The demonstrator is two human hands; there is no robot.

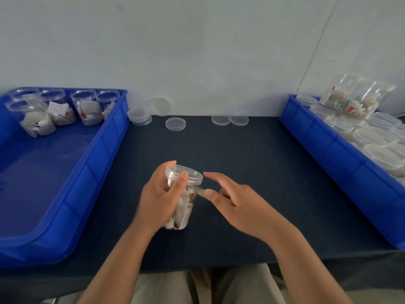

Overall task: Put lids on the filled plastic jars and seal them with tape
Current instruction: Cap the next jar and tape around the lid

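A clear plastic jar [183,207] filled with white tea bags stands tilted on the dark table, with a clear lid [185,174] on top. My left hand [160,198] grips the jar around its side, thumb near the lid's edge. My right hand [228,198] is just right of the jar. Its thumb and a finger pinch a short strip of tape [200,191] that reaches to the jar's side below the lid. Whether the tape sticks to the jar is unclear.
A blue bin [92,172] on the left holds several open filled jars [87,110]. A blue bin [324,137] on the right holds several lidded jars [372,139]. Loose clear lids [175,123] lie along the table's far edge by the wall.
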